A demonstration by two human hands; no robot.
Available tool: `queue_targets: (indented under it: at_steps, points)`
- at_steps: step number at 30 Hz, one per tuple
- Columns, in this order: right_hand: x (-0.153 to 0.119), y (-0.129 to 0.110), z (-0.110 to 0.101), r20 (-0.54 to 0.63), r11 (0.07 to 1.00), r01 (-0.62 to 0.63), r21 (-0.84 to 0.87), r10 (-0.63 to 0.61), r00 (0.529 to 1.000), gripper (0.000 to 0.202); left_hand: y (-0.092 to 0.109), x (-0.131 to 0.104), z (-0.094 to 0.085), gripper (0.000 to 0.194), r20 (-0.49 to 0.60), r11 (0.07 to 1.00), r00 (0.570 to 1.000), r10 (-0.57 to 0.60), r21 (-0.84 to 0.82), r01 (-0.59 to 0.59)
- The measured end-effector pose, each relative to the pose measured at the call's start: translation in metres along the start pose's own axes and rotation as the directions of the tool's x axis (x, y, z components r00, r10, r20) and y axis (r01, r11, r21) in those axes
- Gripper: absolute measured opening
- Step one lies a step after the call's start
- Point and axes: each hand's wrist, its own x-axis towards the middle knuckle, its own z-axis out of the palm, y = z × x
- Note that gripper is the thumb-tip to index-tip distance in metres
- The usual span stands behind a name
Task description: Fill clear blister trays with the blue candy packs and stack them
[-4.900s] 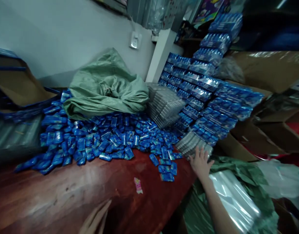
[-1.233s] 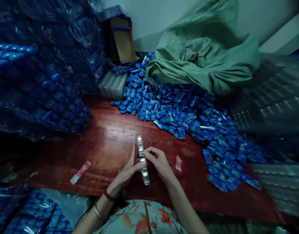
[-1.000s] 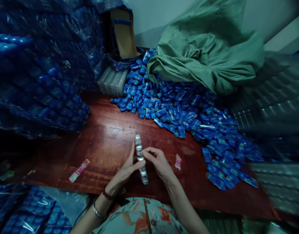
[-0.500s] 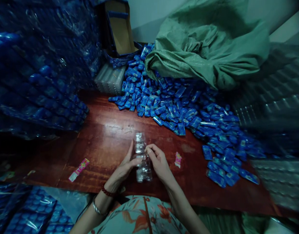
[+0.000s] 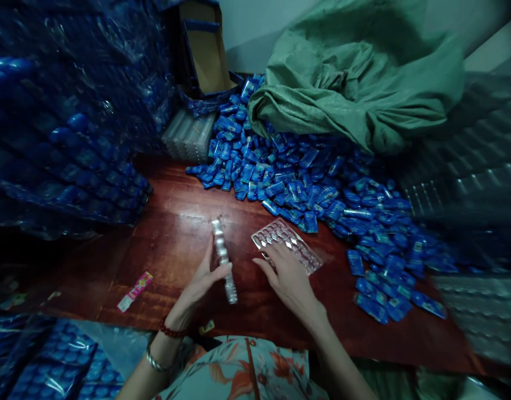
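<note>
My left hand (image 5: 205, 278) grips a narrow stack of clear plastic blister trays (image 5: 222, 250), held on edge above the wooden table (image 5: 172, 222), with the thumb on the near side. To the right, a single clear blister tray (image 5: 303, 253) lies flat, its rows of moulded pockets catching the light. Over its left part rests my right hand (image 5: 286, 275), fingers stretched out and thumb apart. Part of that tray is hidden beneath the hand.
Small blue packets (image 5: 297, 189) are heaped behind the hands and down the right side. A green sack (image 5: 355, 83) lies over them. Clear trays (image 5: 189, 133) are stacked at the back left, near an open box (image 5: 208, 61). A pink wrapper (image 5: 134, 291) lies left.
One tray has come away from the stack and now lies flat at right, where a pink wrapper showed. My right hand moved right with it; my left moved slightly left with the stack.
</note>
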Motion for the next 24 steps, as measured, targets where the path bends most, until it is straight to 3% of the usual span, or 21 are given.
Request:
queue_targets:
  at_steps: [2,5,9,14,17,20,24]
  points:
    - [0.004,-0.009,0.015,0.081,0.952,-0.053,0.302,0.029,0.996,0.021,0.0,0.0,0.008,0.115,0.012,0.992,0.997,0.071,0.099,-0.072]
    - [0.011,-0.019,0.03,0.189,0.77,-0.192,0.608,0.095,0.977,0.017,-0.006,0.001,0.01,0.122,0.053,0.966,0.994,0.099,0.234,-0.108]
    - [0.017,-0.018,0.036,0.306,0.593,-0.322,0.738,0.132,0.943,0.016,-0.008,0.0,0.007,0.12,0.095,0.957,0.991,0.089,0.266,-0.112]
    - [0.014,-0.013,0.043,0.368,0.387,-0.408,0.827,0.175,0.913,0.022,-0.001,-0.009,0.012,0.113,0.17,0.989,0.985,-0.02,0.149,-0.006]
    - [0.011,-0.014,0.05,0.392,0.301,-0.434,0.849,0.193,0.9,0.026,-0.008,-0.012,0.01,0.103,0.171,0.997,0.985,-0.035,0.071,0.023]
    - [0.008,-0.016,0.053,0.393,0.283,-0.433,0.856,0.189,0.9,0.029,-0.021,-0.012,0.005,0.094,0.197,0.997,0.978,-0.071,-0.021,0.076]
    - [0.005,-0.021,0.047,0.349,0.419,-0.369,0.829,0.128,0.928,0.029,-0.027,-0.011,0.0,0.091,0.239,0.984,0.966,-0.099,-0.123,0.131]
